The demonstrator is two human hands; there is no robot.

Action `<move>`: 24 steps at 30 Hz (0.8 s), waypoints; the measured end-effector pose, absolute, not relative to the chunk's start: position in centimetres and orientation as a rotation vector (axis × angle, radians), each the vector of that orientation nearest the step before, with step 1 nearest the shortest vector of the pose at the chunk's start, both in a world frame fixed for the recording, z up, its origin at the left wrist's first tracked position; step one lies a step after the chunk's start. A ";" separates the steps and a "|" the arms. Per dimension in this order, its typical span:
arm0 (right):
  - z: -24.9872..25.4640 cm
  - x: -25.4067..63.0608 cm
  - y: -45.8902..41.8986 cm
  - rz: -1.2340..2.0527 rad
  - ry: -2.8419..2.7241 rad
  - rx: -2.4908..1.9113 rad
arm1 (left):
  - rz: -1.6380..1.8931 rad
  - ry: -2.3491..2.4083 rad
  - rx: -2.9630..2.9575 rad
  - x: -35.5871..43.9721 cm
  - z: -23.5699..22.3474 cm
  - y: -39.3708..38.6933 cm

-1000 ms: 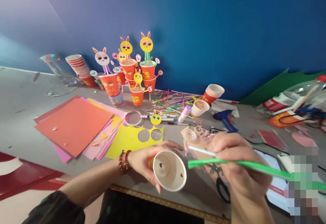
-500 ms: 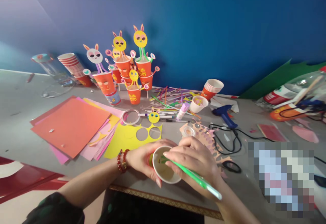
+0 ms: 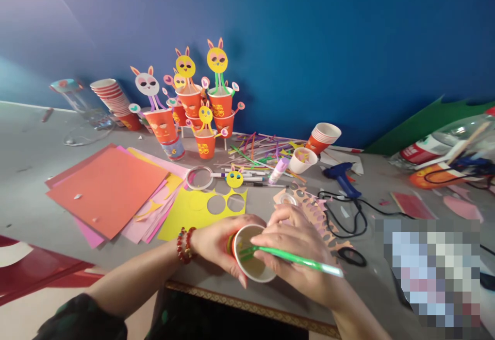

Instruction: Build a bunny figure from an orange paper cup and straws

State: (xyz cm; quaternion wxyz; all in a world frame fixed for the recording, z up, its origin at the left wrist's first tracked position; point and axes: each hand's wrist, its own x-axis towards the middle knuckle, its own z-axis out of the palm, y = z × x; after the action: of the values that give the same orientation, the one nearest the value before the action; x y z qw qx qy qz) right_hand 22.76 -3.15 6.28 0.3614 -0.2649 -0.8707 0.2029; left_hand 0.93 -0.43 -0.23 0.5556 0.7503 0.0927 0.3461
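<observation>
My left hand point(image 3: 218, 242) is wrapped around a paper cup point(image 3: 253, 269), whose open mouth is tipped toward me. Between the thumb and fingers of my right hand point(image 3: 299, 244) is a green straw point(image 3: 305, 261). It slants across the cup's rim, its inner end inside the cup and its pale, shiny end pointing right. Green strips show at that inner end; how they meet the cup wall I cannot tell. Beyond my hands lie a yellow sheet with round holes point(image 3: 185, 214) and a small yellow rabbit face point(image 3: 234, 178).
Red cups with rabbit figures point(image 3: 204, 144) stand at the back. Coloured paper sheets point(image 3: 108, 190) lie left. Loose straws point(image 3: 263, 149), a glue stick point(image 3: 279, 170), a white cup point(image 3: 302, 160) and a blue glue gun point(image 3: 343, 177) with its cord point(image 3: 365, 221) are behind and right.
The straw has swung nearer to level, its outer end rising and shifting right. More green now shows inside the cup. The cup remains in my left hand, almost in the same place.
</observation>
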 end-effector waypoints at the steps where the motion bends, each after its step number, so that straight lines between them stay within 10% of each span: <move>1: 6.2 22.7 -3.2 0.510 -2.245 -0.685 | 0.816 0.216 1.793 1.0 -0.2 -0.4; 24: 6.2 22.2 -3.5 0.390 -2.045 -0.634 | 0.839 0.381 1.589 0.7 -1.5 -1.1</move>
State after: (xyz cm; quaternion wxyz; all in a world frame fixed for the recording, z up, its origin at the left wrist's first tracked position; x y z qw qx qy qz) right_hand 22.23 -3.48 6.24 0.4643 -0.2579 -0.8323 0.1588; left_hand 0.75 -1.10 -1.45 0.6071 0.6873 0.1647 0.3632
